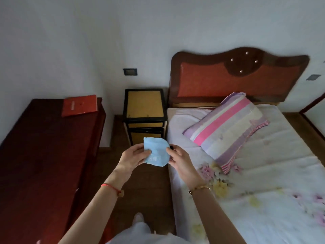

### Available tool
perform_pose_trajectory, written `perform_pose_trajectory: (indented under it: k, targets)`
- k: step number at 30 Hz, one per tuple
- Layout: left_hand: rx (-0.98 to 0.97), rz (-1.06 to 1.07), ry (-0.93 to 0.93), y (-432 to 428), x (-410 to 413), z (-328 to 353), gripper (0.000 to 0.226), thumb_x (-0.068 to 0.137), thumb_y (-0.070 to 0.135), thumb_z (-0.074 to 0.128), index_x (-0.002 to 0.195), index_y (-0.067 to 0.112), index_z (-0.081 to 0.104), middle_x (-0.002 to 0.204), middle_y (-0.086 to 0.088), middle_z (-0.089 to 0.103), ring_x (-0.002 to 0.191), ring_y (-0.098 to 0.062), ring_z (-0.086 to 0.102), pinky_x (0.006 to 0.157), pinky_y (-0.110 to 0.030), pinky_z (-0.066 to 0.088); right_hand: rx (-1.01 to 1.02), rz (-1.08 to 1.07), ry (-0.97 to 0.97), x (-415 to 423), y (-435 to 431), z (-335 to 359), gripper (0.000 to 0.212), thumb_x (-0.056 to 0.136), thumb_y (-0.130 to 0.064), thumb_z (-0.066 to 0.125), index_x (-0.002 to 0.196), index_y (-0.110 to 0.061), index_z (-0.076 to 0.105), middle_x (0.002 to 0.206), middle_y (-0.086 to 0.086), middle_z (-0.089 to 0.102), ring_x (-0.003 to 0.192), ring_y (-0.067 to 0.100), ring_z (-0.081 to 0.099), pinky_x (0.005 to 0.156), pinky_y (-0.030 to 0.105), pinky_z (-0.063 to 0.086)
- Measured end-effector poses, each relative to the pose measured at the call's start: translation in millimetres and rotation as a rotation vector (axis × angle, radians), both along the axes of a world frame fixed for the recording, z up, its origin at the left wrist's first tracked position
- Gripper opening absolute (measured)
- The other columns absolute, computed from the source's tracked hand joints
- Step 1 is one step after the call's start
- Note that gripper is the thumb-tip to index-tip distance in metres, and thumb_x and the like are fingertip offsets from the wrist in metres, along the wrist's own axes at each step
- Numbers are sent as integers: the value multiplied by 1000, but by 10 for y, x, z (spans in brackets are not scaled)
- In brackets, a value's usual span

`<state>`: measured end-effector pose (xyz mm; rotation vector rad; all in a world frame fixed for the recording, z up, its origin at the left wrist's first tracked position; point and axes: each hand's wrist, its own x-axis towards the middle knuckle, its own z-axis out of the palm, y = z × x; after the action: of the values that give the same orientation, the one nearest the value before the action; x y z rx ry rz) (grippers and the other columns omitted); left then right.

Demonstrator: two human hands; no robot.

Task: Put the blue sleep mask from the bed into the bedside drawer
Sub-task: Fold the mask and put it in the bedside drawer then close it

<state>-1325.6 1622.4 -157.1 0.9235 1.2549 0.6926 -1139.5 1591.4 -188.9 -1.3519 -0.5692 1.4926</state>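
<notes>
The light blue sleep mask [156,152] hangs in the air between my two hands, in front of the bedside cabinet and just left of the bed's edge. My left hand [133,158] pinches its left side and my right hand [177,158] pinches its right side. The bedside cabinet [145,106] is yellow with black frames and stands between a dark red table and the bed. Its drawers [146,125] look closed. The bed [255,173] has a white flowered sheet.
A striped pink and purple pillow [226,127] lies near the red-brown headboard [237,76]. The dark red table [44,155] at the left carries a red booklet [80,105]. Brown wooden floor [149,191] runs between table and bed.
</notes>
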Motion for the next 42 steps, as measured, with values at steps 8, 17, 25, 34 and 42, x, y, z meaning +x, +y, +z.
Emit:
perform_pose_trajectory:
  k: [8, 17, 25, 34, 42]
  targets:
    - [-23, 18, 28, 532, -441, -54, 48, 88, 12, 72, 133, 9, 59, 119, -6, 71, 108, -16, 69, 79, -20, 59, -5, 34, -6, -464, 532, 77, 12, 93, -5, 56, 99, -15, 61, 101, 4, 64, 98, 16, 65, 72, 23, 59]
    - [-44, 61, -7, 849, -327, -163, 45, 87, 10, 72, 131, 11, 60, 117, -5, 72, 106, -14, 70, 76, -19, 59, -69, 75, 48, -384, 944, -31, 13, 92, -22, 61, 105, -20, 62, 114, 8, 65, 112, 20, 63, 80, 29, 56]
    - [-53, 110, -57, 1026, -208, -152, 39, 88, 10, 71, 125, 16, 61, 115, -2, 71, 106, -14, 69, 81, -22, 59, -74, 136, 45, -200, 1262, -110, 29, 90, -24, 64, 117, -18, 58, 127, 10, 60, 121, 22, 59, 90, 33, 56]
    - [-38, 99, -23, 1494, -143, -904, 36, 88, 12, 71, 121, 21, 60, 113, 3, 70, 106, -11, 68, 79, -20, 59, -78, 88, -44, -185, 1739, -864, 15, 91, -21, 62, 106, -25, 59, 122, 9, 59, 119, 24, 58, 91, 36, 56]
    - [59, 13, 39, 2037, -77, -2359, 42, 86, 18, 74, 125, 20, 60, 117, -2, 73, 104, -11, 72, 79, -20, 60, -59, 35, -89, -114, 2225, -2210, 10, 92, -21, 61, 96, -30, 61, 113, 2, 61, 110, 22, 62, 78, 34, 58]
